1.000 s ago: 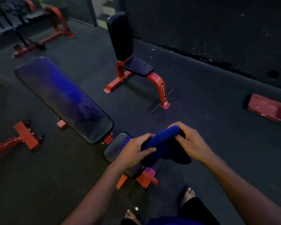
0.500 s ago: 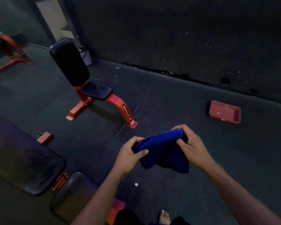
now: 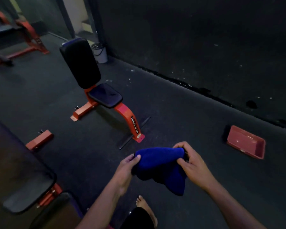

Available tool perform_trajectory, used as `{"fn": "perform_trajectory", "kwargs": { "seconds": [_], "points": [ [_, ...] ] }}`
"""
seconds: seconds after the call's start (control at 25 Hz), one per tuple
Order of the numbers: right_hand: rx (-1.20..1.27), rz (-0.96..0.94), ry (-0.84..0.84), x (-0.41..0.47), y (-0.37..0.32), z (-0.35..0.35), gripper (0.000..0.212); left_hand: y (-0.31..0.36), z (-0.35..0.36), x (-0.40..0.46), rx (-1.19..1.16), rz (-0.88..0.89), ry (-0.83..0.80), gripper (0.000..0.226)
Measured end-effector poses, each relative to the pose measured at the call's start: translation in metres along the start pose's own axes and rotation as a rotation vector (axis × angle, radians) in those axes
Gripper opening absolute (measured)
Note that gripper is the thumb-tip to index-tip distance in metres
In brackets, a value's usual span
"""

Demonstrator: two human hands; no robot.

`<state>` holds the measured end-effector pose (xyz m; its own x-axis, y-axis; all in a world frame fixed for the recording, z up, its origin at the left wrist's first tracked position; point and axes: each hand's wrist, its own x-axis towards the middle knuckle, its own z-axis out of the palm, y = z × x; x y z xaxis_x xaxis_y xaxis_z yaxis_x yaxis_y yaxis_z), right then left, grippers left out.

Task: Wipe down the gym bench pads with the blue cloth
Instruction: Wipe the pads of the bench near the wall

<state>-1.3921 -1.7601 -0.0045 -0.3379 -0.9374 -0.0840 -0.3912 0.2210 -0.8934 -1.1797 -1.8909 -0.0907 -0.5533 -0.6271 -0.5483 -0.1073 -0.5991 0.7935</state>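
Both hands hold the thick, soft blue terry cloth (image 3: pixel 160 167) in the air at waist height. The left hand (image 3: pixel 125 167) pinches its left end between thumb and fingers; the right hand (image 3: pixel 191 164) curls round its right end. Compared with half a second ago, the grip is unchanged and the cloth sags lower. Beyond stands the upright seat bench (image 3: pixel 96 86), with padded black vinyl and a red steel frame. The flat black bench pad (image 3: pixel 15 171) lies at lower left.

Blue cloth (image 3: pixel 160 167) bunched, held mid-air; bench pads (image 3: pixel 80 63) black, upright.
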Motion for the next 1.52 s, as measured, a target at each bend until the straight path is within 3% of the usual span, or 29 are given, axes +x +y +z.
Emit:
{"fn": "perform_trajectory", "kwargs": {
  "seconds": [0.12,0.24,0.44,0.6,0.72,0.92,1.04,1.28,1.36,1.52],
  "points": [
    [-0.125,0.021,-0.162,0.065,-0.006,-0.010,0.038,0.049,-0.009,0.031,-0.077,0.143,0.116,0.013],
    [-0.209,-0.003,-0.378,0.121,-0.013,-0.017,0.038,0.105,-0.020,0.054,0.066,0.265,0.121,0.015],
    [-0.102,-0.132,-0.332,0.216,-0.035,0.003,0.046,0.182,-0.036,0.090,0.676,0.350,-0.044,0.011],
    [-0.264,-0.325,-0.517,0.307,-0.055,0.023,0.072,0.227,-0.050,0.129,0.939,0.428,-0.089,0.024],
    [-0.343,-0.452,-0.652,0.385,-0.072,0.036,0.070,0.273,-0.072,0.163,0.965,0.447,-0.052,0.023],
    [-0.353,-0.471,-0.746,0.499,-0.099,0.062,0.030,0.338,-0.119,0.203,0.895,0.441,0.058,0.026],
    [-0.434,-0.507,-0.808,0.557,-0.121,0.084,0.017,0.359,-0.150,0.220,0.907,0.435,0.194,0.028],
    [-0.523,-0.541,-0.844,0.643,-0.168,0.146,0.011,0.379,-0.252,0.263,1.128,0.267,0.284,0.018],
    [-0.600,-0.538,-0.854,0.667,-0.189,0.171,0.013,0.393,-0.292,0.275,1.052,0.336,0.262,0.015],
    [-0.675,-0.568,-0.903,0.699,-0.229,0.221,0.019,0.428,-0.362,0.291,0.971,0.430,0.185,0.033]
  ]
}}
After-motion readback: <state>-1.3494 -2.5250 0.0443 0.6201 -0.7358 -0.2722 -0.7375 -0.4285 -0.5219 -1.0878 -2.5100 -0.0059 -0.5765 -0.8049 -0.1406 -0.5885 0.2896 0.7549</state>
